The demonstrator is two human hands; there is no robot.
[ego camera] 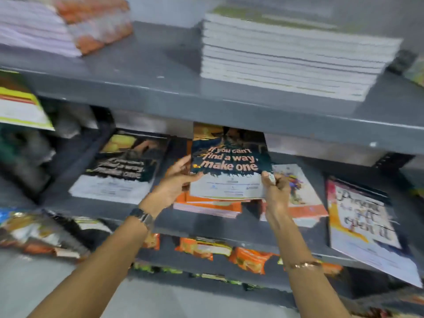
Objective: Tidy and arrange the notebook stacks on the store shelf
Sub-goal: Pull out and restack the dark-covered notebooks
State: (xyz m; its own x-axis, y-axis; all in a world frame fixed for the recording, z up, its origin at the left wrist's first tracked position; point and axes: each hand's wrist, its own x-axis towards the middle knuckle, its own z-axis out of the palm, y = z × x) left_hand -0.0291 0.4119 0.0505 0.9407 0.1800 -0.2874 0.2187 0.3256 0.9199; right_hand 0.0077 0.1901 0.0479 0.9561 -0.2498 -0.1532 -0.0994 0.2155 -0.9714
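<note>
A dark notebook [229, 166] printed "If you can't find a way, make one" is tilted up over an orange notebook stack [206, 206] on the middle shelf. My left hand [176, 182] grips its left edge and my right hand [276, 187] grips its lower right corner. A stack with the same dark cover [119, 171] lies to the left. To the right lies a white and orange notebook [302, 196], and a notebook with handwritten lettering [364, 223] juts past the shelf's front edge.
The grey metal shelf [206, 99] above carries a tall white-edged notebook stack [291, 56] and lilac and orange stacks [57, 26] at the left. Orange packets [247, 255] sit on the shelf below. More packets [34, 235] lie at lower left.
</note>
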